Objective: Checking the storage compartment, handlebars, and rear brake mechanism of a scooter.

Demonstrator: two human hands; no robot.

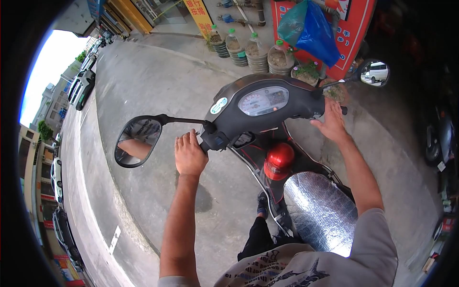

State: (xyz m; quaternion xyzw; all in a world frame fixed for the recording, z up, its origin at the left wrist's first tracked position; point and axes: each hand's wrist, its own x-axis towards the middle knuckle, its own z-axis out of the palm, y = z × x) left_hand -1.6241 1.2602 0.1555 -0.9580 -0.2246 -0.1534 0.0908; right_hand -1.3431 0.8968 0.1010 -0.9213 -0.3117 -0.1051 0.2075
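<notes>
A dark motor scooter stands before me, its handlebar running across the middle of the view. My left hand is closed over the left end of the handlebar, fingertips toward the brake lever side. On the other end, my right hand wraps the right grip, with its thumb held out to the inside; part of its fingers is hidden. Between the hands sits the instrument panel. A red helmet lies on the footboard. Shiny silver foil covers the seat, beside my body.
A round mirror sticks out left, another mirror right. Ahead stand several cut plastic bottles of soil and a red sign with a blue bag. Parked cars line the left; another scooter is at right.
</notes>
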